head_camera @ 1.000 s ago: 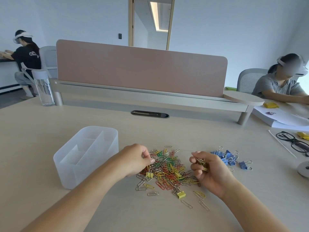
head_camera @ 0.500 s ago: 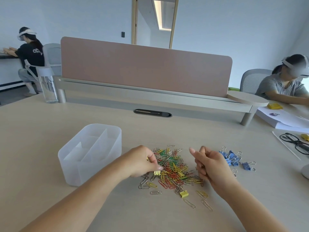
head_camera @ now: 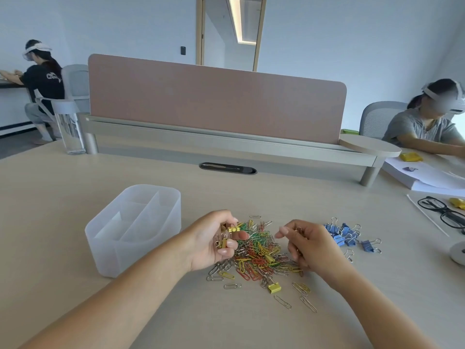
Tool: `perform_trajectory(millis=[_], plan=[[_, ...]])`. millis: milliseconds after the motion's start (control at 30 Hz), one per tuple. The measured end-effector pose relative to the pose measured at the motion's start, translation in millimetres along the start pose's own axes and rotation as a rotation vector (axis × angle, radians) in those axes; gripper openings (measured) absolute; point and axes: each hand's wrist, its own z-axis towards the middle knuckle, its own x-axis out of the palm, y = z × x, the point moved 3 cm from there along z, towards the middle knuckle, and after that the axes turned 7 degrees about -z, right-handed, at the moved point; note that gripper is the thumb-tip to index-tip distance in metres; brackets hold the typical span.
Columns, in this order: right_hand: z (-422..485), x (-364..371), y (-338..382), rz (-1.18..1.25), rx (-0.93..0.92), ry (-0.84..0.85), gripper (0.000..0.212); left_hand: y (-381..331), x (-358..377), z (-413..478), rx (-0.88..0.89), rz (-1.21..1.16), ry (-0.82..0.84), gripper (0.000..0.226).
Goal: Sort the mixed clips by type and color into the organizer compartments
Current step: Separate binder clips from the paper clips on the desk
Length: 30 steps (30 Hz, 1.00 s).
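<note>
The left hand (head_camera: 214,241) pinches two yellow binder clips (head_camera: 232,229) above the clip pile (head_camera: 259,253) at mid-table, with the organizer (head_camera: 151,197) just left of it. The right hand (head_camera: 312,248) has curled fingers; whether they hold anything, I cannot tell

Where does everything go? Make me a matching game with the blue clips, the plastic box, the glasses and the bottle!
Things:
1. blue clips
2. plastic box
3. glasses
4. bottle

Places:
A. far back on the left
B. far right edge
C. just left of the mixed pile
D. just right of the mixed pile

Pairs: 1-D, 2-C, 3-B, 4-A
</note>
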Motion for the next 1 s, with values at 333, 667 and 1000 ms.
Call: perform_trajectory(millis=[333,667,1000], plan=[[-5.2,-3.8,5.0,-0.474,-0.184,0.152,0.021,1.3,3.2,-5.6,0.068,0.243,0.036,0.011],[-2.8,5.8,-1.1,-0.538,-0.208,0.128,0.007,0.2,10.9,-15.1,0.299,0.774,0.0,0.018],[2.4,-6.8,-1.5,-0.085,-0.106,-0.099,0.015,13.0,24.4,-19.6,0.456,1.186,0.233,0.02]])
